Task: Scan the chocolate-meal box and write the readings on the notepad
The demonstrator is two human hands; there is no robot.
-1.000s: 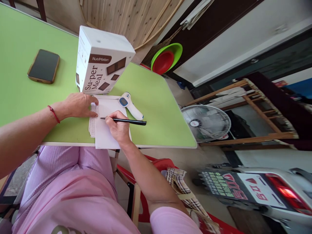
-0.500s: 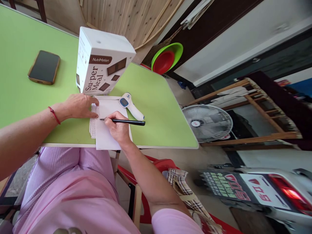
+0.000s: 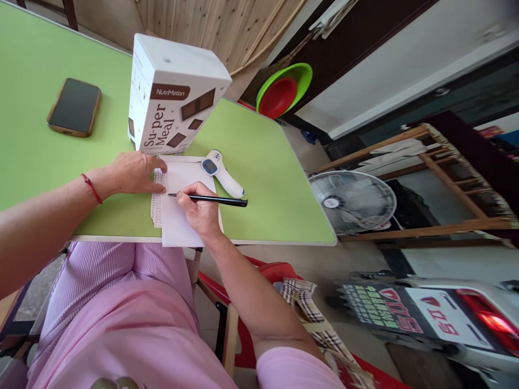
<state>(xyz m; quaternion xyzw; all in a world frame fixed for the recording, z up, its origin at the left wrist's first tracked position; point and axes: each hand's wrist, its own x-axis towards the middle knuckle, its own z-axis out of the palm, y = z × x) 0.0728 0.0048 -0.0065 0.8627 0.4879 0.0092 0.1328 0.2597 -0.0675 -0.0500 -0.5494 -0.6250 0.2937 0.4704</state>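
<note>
Fingers of the right hand [image 3: 203, 212] are clamped on a black pen [image 3: 227, 201], its barrel running out past them to the right and its tip on their left, just beside the left thumb; whether the tip touches paper is too small to tell; fingers of the left hand [image 3: 130, 173] are apart, thumb and forefinger spread over a strip of small print [image 3: 157, 210]; below those fingertips, towards the wearer, the strip runs on beside a white sheet [image 3: 172, 226], which lies under the right hand and juts past the near edge of a green table [image 3: 275, 178]; just beyond the right fingers, slightly to their right, lies a white handheld thermometer [image 3: 226, 181]; directly beyond the left fingers a white NutriMotion box [image 3: 174, 102] stands upright; farther out, to the left of those fingers, lies a phone [image 3: 75, 107], screen dark; behind them a red bracelet [image 3: 91, 187] rings the wrist; well off to the right of both hands is a fan [image 3: 352, 202]
</note>
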